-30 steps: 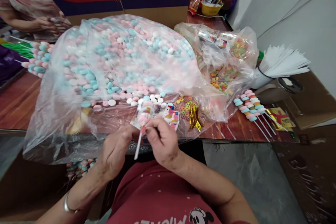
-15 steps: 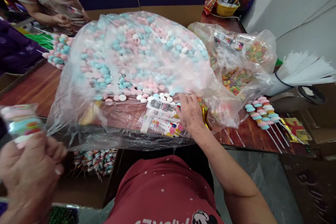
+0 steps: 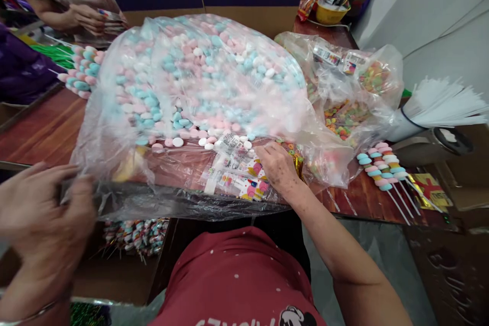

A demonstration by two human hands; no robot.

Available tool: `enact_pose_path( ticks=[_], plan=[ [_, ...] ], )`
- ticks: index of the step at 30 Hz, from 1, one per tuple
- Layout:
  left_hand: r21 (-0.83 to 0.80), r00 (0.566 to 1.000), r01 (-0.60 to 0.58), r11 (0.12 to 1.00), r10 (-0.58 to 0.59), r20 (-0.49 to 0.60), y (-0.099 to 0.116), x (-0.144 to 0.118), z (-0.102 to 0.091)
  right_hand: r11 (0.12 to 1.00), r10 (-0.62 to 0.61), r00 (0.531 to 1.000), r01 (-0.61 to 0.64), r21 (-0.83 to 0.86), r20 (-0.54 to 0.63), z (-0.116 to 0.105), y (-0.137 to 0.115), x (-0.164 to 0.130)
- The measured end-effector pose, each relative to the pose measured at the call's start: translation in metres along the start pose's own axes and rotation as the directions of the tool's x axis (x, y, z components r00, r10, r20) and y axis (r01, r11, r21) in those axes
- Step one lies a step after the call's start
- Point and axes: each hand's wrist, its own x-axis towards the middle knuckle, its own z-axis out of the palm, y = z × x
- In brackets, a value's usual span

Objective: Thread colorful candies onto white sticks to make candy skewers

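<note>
My left hand [image 3: 46,214], smeared by motion, is at the left with its fingers apart and nothing seen in it. It is near the left edge of a big clear plastic bag [image 3: 214,76] of pink, blue and white marshmallows. My right hand [image 3: 277,165] bends its fingers over the right end of a printed plastic wrapper [image 3: 231,155]; its fingertips are partly hidden. More printed wrappers [image 3: 237,183] lie beneath, on the front of the bag. Several loose marshmallows [image 3: 178,141] spill out behind them.
Marshmallow skewers [image 3: 382,165] lie at the right, by a mug [image 3: 431,147] and a holder of white sticks [image 3: 412,114]. A bag of gummies [image 3: 344,117] stands behind. Below left, a carton [image 3: 114,275] holds wrapped skewers [image 3: 137,237]. Across the table, a co-worker's hand [image 3: 89,19] holds a wrapper.
The wrapped marshmallow skewer has left my left hand, whose fingers have opened. The top wrapper under my right hand has turned aslant. The co-worker's hands have shifted.
</note>
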Motion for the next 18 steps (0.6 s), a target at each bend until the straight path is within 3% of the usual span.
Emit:
enact_pose_path(
  ticks=[2, 3, 4, 6, 8, 11, 13, 15, 17, 18],
  plan=[
    [0.074, 0.973, -0.223, 0.972, 0.218, 0.072, 0.025, 0.0, 0.021, 1.0, -0.016, 0.998, 0.014, -0.024, -0.065, -0.008, -0.003, 0.001],
    [0.045, 0.907, -0.399, 0.916, 0.388, 0.161, 0.042, -0.002, 0.034, 0.999, -0.029, 0.995, 0.026, -0.035, -0.095, -0.012, -0.005, 0.002],
    [-0.003, 0.84, -0.503, 0.864, 0.49, 0.231, 0.061, -0.005, 0.049, 0.998, -0.046, 0.992, 0.041, -0.045, -0.115, -0.016, -0.007, 0.002],
    [-0.078, 0.748, -0.584, 0.808, 0.573, 0.335, 0.096, -0.012, 0.079, 0.996, -0.08, 0.99, 0.074, -0.053, -0.114, -0.022, -0.012, 0.001],
    [-0.134, 0.7, -0.579, 0.805, 0.574, 0.424, 0.123, -0.019, 0.106, 0.996, -0.085, 0.991, 0.082, -0.034, -0.107, -0.028, -0.016, -0.002],
    [-0.186, 0.683, -0.427, 0.885, 0.451, 0.574, 0.141, -0.02, 0.132, 0.995, -0.026, 0.992, 0.038, 0.097, -0.12, -0.035, -0.018, -0.01],
    [-0.244, 0.659, -0.201, 0.949, 0.315, 0.683, 0.143, -0.017, 0.139, 0.953, 0.059, 0.992, -0.022, 0.302, -0.114, -0.04, -0.015, -0.017],
    [-0.292, 0.579, 0.113, 0.95, 0.176, 0.796, 0.142, -0.012, 0.142, 0.828, 0.183, 0.983, -0.138, 0.544, -0.03, -0.045, -0.011, -0.025],
    [-0.288, 0.456, 0.393, 0.873, 0.087, 0.886, 0.14, -0.009, 0.142, 0.66, 0.278, 0.956, -0.262, 0.704, 0.095, -0.049, -0.007, -0.032],
    [-0.285, 0.408, 0.479, 0.83, 0.077, 0.91, 0.139, -0.009, 0.143, 0.595, 0.303, 0.942, -0.306, 0.743, 0.144, -0.05, -0.005, -0.035]
  ],
)
